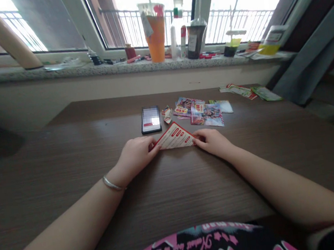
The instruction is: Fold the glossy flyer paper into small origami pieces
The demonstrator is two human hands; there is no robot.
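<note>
One paper triangle (pixel 176 137), apex pointing away, long edge left-to-right

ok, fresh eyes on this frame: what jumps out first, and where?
Probably the tall clear cup of orange liquid, standing on the speckled grey stone windowsill. Then the white paper triangle with red edges, held by its side corners between the left hand and right hand at the brown wood-grain table. Glossy, colourful printed leaflets lie beyond it, to the right.
</note>
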